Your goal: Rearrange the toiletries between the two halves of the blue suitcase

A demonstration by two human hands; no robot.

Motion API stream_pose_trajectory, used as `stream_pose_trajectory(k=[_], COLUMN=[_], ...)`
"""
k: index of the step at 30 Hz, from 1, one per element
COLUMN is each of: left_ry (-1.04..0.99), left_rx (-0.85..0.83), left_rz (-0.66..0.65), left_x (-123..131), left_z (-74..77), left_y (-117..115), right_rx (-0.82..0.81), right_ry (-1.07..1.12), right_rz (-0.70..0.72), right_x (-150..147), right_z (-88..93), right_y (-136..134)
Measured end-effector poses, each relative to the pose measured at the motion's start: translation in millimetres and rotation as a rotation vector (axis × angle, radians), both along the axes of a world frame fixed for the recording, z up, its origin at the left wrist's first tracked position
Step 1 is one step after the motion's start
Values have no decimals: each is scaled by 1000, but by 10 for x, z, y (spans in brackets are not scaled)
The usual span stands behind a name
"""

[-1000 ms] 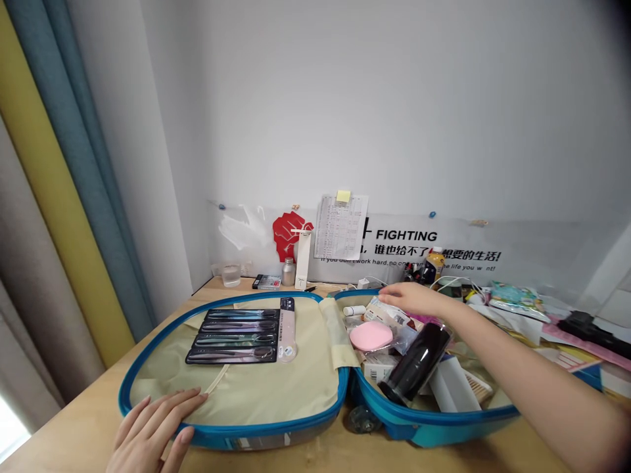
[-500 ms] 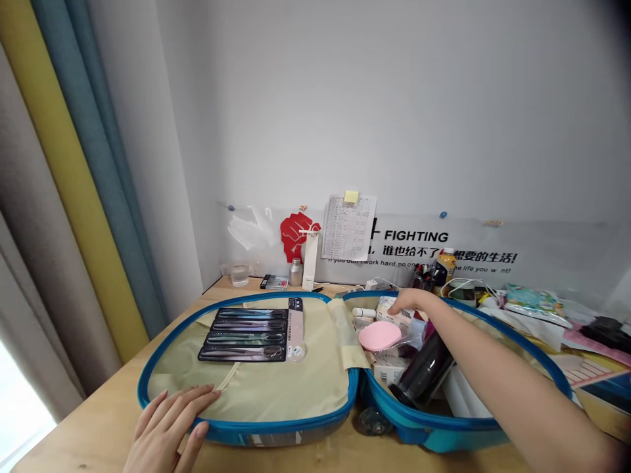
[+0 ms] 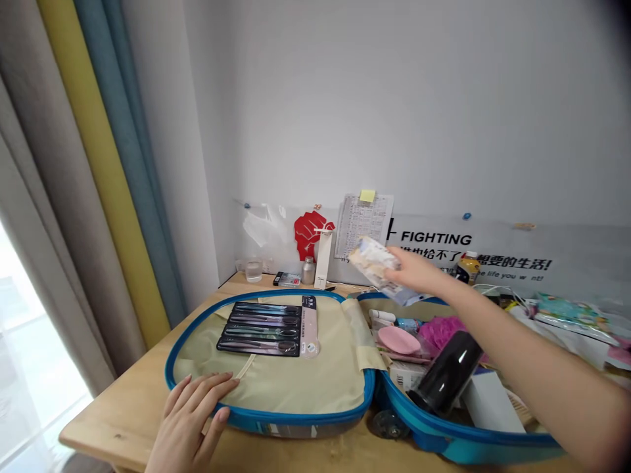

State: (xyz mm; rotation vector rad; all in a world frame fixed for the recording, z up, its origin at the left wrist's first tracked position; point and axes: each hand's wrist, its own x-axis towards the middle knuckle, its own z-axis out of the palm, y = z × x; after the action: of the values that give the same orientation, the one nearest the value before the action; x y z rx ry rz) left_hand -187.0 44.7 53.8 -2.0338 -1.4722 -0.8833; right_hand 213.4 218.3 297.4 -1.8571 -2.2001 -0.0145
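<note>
A blue suitcase point(image 3: 325, 424) lies opened flat, with a cream lining. In the air above its right half, my right hand point(image 3: 414, 268) is closed on a soft-looking packet point(image 3: 377, 266), whitish and beige with a bluish end; motion blurs its print. My left hand point(image 3: 197, 414) rests on the front left rim of the left half, fingers stretched out flat. Behind it, a pack of toothbrushes point(image 3: 261, 328) lies on the lining. The right half holds a pink oval dish point(image 3: 398, 340), a black cylinder point(image 3: 447, 374), a magenta mesh puff point(image 3: 440, 334) and a white box point(image 3: 493, 402).
Along the wall stand a clear cup point(image 3: 254, 270), a small silver bottle point(image 3: 308, 270), a tall white box point(image 3: 323, 259) and a yellow-labelled bottle point(image 3: 468, 266). A colourful packet point(image 3: 574, 315) sits among clutter at right. The wooden table's edge point(image 3: 73, 430) runs along the left.
My right hand has lifted the packet out of the suitcase's right half, uncovering more of the magenta puff. My left hand keeps its place on the rim. The view has shifted left.
</note>
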Motion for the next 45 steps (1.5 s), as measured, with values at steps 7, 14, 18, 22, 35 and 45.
stream_pose_trajectory(k=[7,14,18,22,35,45], left_ry=[-130,-206,-206,-202,-20,-48], left_rx=[79,131,102,95,-725,-542], left_rz=[-6,5,-29,12,107,85], left_x=[6,15,-32,-115,-9,-52], left_z=[-10,30,64,169,523,368], left_y=[-51,-93,-113,-65,287,327], right_rx=[11,-23,-119,-203,-388,-502], right_ry=[-407,-434,-368,-214,-248,-274], right_rz=[707,801,923,799,807,621], right_x=[-1760,-2781,-2652,-2303,-2161,-2072], right_z=[-723,-1423,-1380,-1291,-1427,-1539], right_y=[-719,-773,-686,-603,-296,-159])
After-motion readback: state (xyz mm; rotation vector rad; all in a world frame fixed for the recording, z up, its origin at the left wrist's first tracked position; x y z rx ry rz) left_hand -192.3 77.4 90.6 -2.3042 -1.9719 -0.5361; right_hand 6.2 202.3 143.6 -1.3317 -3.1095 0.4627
